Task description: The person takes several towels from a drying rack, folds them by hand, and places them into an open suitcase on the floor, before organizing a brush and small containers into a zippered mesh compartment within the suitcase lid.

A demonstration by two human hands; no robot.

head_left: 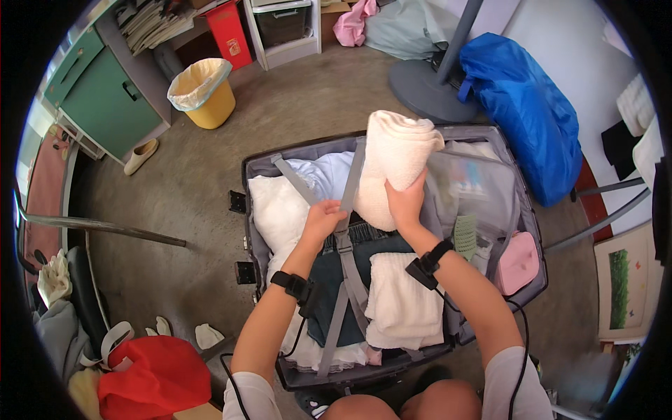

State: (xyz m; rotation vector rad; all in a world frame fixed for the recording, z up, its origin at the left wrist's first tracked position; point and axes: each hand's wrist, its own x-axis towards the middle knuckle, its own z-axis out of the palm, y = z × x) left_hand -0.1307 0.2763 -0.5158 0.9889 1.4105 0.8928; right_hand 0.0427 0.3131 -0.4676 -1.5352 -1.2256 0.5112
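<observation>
An open suitcase with a grey lining lies on the floor before me. My right hand grips a rolled cream towel over the suitcase's far middle part. At the crossed grey strap, just left of the towel, my left hand has its fingers closed on the webbing. Beneath the straps lie white fluffy cloth, light blue cloth and dark trousers. A folded white towel sits nearer to me. The right half holds a mesh pocket, a green textured item and a pink pouch.
A yellow bin stands at the far left by a green cabinet. Beyond the suitcase are a round grey stand base and a large blue bag. A red cloth item lies near left, and a slipper rests by the cabinet.
</observation>
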